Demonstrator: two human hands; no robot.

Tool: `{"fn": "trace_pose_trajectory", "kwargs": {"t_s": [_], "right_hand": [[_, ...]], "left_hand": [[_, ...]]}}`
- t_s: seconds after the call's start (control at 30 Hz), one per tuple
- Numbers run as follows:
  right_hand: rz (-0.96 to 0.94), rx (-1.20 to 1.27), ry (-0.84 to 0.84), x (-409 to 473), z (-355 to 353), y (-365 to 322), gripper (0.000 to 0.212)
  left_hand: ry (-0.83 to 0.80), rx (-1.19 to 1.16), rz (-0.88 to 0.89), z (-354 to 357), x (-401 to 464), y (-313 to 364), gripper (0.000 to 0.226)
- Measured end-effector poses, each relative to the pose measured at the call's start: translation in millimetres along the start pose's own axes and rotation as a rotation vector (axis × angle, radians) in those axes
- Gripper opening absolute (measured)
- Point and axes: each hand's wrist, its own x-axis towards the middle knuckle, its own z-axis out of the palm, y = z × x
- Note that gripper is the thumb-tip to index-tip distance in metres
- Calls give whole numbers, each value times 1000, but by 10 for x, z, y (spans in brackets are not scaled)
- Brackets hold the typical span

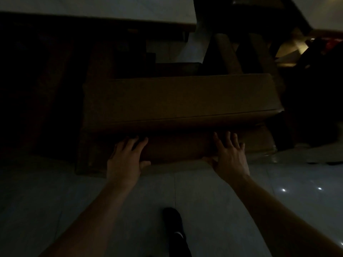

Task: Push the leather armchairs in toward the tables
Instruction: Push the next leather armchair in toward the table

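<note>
The scene is very dim. A brown leather armchair (181, 101) stands in front of me, seen from behind and above, its broad backrest top filling the middle of the view. My left hand (126, 158) lies flat on the back panel with fingers spread and the thumb hooked under the lower edge. My right hand (230, 154) presses flat on the same panel further right, fingers apart. A table (111, 15) with a pale top and dark edge stands beyond the chair at the upper left.
A second pale table (326, 13) shows at the top right, with another brown chair (241, 52) between the two tables. Dark furniture fills the left side. Pale glossy floor tiles (204, 201) lie below, and my dark shoe (174, 225) is at the bottom centre.
</note>
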Motion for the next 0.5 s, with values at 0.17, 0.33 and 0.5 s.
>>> {"fn": "trace_pose_trajectory", "kwargs": {"t_s": [0.17, 0.33, 0.5], "right_hand": [[20, -20, 7, -35, 45, -49, 91], [37, -31, 15, -44, 77, -78, 89], [46, -52, 20, -57, 97, -114, 89]], "left_hand": [[-37, -8, -9, -20, 23, -7, 72], [-37, -12, -3, -30, 12, -28, 72], [-20, -13, 11, -17, 3, -70, 72]]}}
